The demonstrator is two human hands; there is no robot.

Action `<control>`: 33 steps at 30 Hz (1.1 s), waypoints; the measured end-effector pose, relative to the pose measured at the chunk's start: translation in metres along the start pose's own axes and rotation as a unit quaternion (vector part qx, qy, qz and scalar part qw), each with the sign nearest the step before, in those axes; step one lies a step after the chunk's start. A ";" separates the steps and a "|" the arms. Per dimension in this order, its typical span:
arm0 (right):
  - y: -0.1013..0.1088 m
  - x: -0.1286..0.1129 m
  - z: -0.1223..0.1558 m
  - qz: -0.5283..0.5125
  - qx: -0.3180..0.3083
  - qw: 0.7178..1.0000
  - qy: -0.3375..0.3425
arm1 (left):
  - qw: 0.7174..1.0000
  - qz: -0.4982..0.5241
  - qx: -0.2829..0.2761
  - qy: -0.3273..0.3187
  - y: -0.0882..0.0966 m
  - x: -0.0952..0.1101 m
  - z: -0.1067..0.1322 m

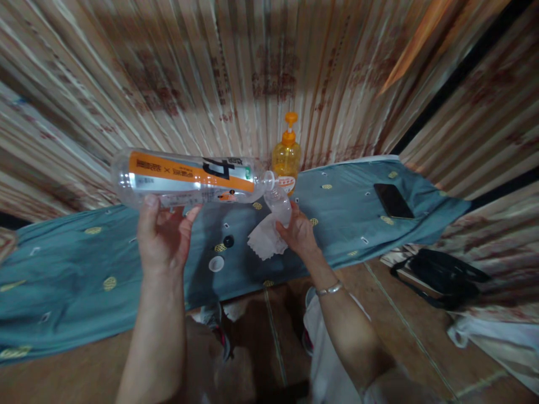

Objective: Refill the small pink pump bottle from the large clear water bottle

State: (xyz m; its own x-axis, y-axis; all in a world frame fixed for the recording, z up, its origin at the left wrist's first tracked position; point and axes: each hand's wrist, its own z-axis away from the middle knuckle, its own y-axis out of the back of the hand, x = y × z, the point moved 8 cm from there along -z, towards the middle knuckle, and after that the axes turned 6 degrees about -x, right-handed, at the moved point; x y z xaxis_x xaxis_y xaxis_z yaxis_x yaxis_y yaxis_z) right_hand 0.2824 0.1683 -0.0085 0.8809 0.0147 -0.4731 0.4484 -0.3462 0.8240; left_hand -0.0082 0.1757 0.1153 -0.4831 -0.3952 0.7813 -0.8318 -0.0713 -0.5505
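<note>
Forearms reach up from the lower edge, the right one wearing a silver bracelet [329, 288] at the wrist. The left hand [166, 235] grips a large clear bottle [181, 177] from below, thumb on its near side, and holds it lying nearly level above the cloth, neck pointing right. The right hand [301, 230] has its fingers closed around a small clear container [278, 205], tilted so that its mouth is at the large bottle's neck; both are see-through there, so I cannot tell whether they touch. Below them, on the teal patterned cloth [76, 269], a white tissue [265, 241] lies near the right thumb, with a white lid [216, 264] and a small black cap [228, 241] to its left. A black bag [442, 275] sits off to the right, lower than the cloth. Farther back are a dark phone [393, 201], at the right, and an upright orange pump bottle [287, 154], just behind the small container. Striped curtain [236, 73] closes off the background.
</note>
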 end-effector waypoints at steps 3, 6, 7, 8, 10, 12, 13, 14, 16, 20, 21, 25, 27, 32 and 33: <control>-0.001 0.000 0.000 0.004 -0.004 1.000 -0.001 | 1.000 0.004 0.015 0.002 0.001 0.000 0.000; 0.000 0.000 0.000 0.001 0.000 1.000 0.001 | 1.000 0.007 0.023 0.001 0.002 0.001 0.000; 0.001 0.000 0.000 0.000 0.001 1.000 0.003 | 1.000 0.007 0.022 0.001 0.002 0.001 0.000; 0.001 -0.001 0.000 -0.001 0.002 1.000 0.003 | 1.000 0.007 0.020 0.001 0.002 0.001 0.000; 0.002 -0.002 0.000 -0.001 -0.002 1.000 -0.001 | 1.000 0.007 0.017 0.003 0.001 0.000 0.000; 0.003 -0.002 0.000 0.000 -0.009 1.000 -0.009 | 1.000 0.009 0.018 0.003 0.001 0.000 0.000; 0.003 -0.003 -0.001 0.000 -0.013 1.000 -0.012 | 1.000 0.011 0.020 0.004 0.001 0.000 0.001; 0.004 -0.003 -0.001 0.000 -0.018 1.000 -0.014 | 1.000 0.013 0.024 0.006 0.001 0.001 0.001; 0.004 -0.004 -0.001 -0.002 -0.024 1.000 -0.014 | 0.999 0.015 0.031 0.008 0.001 0.001 0.002; 0.004 -0.003 -0.001 -0.002 -0.019 1.000 -0.011 | 0.999 0.014 0.029 0.010 -0.001 0.002 0.002; 0.004 -0.003 -0.001 -0.001 -0.015 1.000 -0.009 | 0.999 0.013 0.027 0.011 -0.001 0.002 0.002; 0.002 -0.002 0.000 0.006 -0.009 1.000 -0.005 | 0.999 0.016 0.030 0.014 -0.001 0.002 0.002; 0.002 -0.002 0.000 0.006 -0.009 1.000 -0.008 | 0.999 0.014 0.031 0.014 -0.001 0.002 0.002; 0.001 -0.002 0.000 -0.002 -0.005 1.000 0.000 | 1.000 0.011 0.025 0.014 -0.001 0.002 0.003; 0.001 -0.001 0.000 -0.001 -0.006 1.000 -0.002 | 1.000 0.010 0.023 0.014 0.000 0.002 0.002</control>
State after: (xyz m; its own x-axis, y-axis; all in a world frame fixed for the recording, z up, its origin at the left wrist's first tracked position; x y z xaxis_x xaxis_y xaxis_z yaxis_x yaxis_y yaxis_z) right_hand 0.2817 0.1680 -0.0069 0.8793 0.0114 -0.4761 0.4520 -0.3350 0.8267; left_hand -0.0081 0.1729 0.1161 -0.5066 -0.3720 0.7778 -0.8095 -0.1053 -0.5776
